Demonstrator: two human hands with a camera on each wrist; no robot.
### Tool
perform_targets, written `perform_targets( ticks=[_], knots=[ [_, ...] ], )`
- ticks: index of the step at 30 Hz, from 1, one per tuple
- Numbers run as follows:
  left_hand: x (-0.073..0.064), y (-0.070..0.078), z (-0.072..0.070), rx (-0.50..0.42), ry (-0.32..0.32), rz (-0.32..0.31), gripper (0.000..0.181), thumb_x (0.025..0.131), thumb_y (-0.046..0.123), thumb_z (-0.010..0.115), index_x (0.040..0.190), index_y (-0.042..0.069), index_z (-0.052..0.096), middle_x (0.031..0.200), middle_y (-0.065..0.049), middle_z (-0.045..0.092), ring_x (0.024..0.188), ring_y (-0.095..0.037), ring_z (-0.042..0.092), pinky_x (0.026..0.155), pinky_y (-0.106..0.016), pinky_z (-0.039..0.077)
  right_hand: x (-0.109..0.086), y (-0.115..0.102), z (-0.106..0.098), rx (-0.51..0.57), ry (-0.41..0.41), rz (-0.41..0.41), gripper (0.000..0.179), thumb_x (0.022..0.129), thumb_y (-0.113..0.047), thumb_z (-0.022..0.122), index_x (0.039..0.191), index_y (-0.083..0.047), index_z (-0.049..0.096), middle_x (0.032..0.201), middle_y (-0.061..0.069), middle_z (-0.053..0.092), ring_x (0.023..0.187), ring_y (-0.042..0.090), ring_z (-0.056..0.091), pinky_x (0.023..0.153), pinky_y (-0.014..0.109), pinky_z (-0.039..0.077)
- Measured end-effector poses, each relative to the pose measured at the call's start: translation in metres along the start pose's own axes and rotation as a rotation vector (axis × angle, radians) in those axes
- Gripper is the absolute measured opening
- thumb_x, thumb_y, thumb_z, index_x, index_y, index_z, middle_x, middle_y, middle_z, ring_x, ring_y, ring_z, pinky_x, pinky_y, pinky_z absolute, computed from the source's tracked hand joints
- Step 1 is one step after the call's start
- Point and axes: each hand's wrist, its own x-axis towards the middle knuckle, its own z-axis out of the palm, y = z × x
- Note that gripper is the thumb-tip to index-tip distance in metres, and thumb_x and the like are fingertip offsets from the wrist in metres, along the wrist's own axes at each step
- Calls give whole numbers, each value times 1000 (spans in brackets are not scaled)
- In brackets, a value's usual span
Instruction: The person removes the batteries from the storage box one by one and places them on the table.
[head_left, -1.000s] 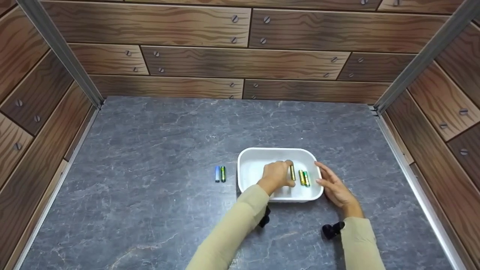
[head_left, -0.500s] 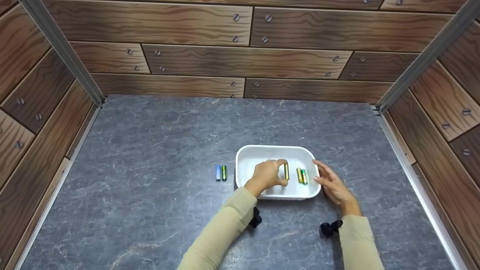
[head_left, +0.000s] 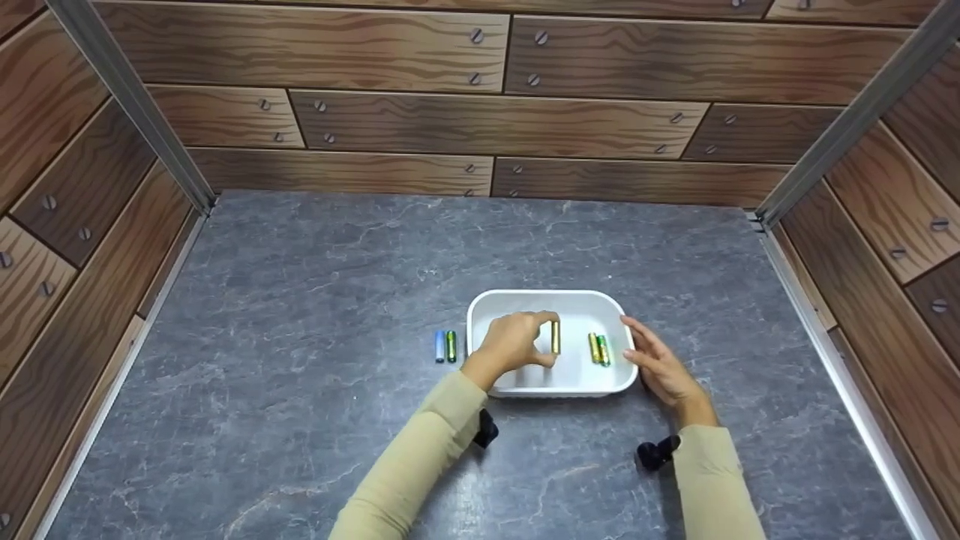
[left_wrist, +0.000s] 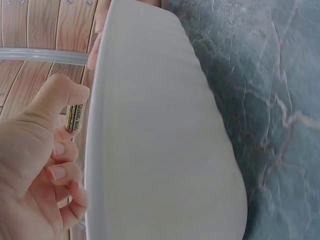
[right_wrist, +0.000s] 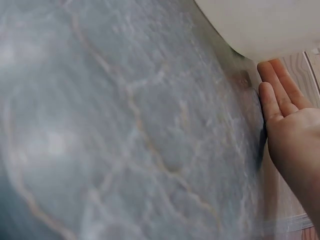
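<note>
My left hand is over the left half of a white plastic tray. Between its thumb and index finger it pinches a gold-and-black battery by the two ends. In the left wrist view that battery shows printed lettering beside the tray's rim. My right hand touches the tray's right end with fairly straight fingers; the right wrist view has them against its outer wall. A gold battery and a green-and-gold battery lie side by side inside, near the right end.
Left of the tray, a blue battery and a dark green battery lie side by side on the grey marbled tabletop. Wood-patterned panels stand at the back and both sides.
My left hand has carried the pinched battery leftward, away from the two in the tray. The tray and my right hand have shifted slightly left.
</note>
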Motion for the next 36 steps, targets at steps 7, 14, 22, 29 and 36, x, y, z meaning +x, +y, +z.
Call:
perform_targets(
  ticks=[7,14,22,29,36],
  knots=[
    [-6,-7,-9,-13,7,19,58,76,38,78,129,25,58,98,-2,73,87,-16,67,70,-33,54,0,2,0,33,5,-11,62,92,1,54,149,-6,30,129,-25,53,121,-9,48,99,10,38],
    [-13,-18,-15,-50,37,47,57,75,33,78,127,20,59,96,-7,74,85,-19,67,70,-34,53,1,3,-1,32,1,-13,65,92,1,53,150,-2,25,129,-26,54,120,-10,48,98,10,39],
    [-22,-35,-19,-107,65,31,58,74,30,79,127,19,59,96,-11,73,83,-21,66,69,-37,52,0,4,1,25,12,-20,65,93,3,51,150,1,22,129,-24,53,120,-8,48,99,11,38],
    [-30,-46,-28,-123,79,-5,58,72,29,80,126,20,60,89,-10,69,70,-14,52,60,-29,40,0,4,0,29,-11,-16,67,93,0,53,151,0,19,131,-24,51,122,-9,47,100,10,37],
    [-38,-58,-37,-126,85,-16,55,75,30,77,127,19,60,86,-12,67,65,-12,44,56,-26,33,0,4,0,25,-5,-2,67,93,0,52,151,0,19,131,-25,51,122,-10,46,100,11,37]
  ],
)
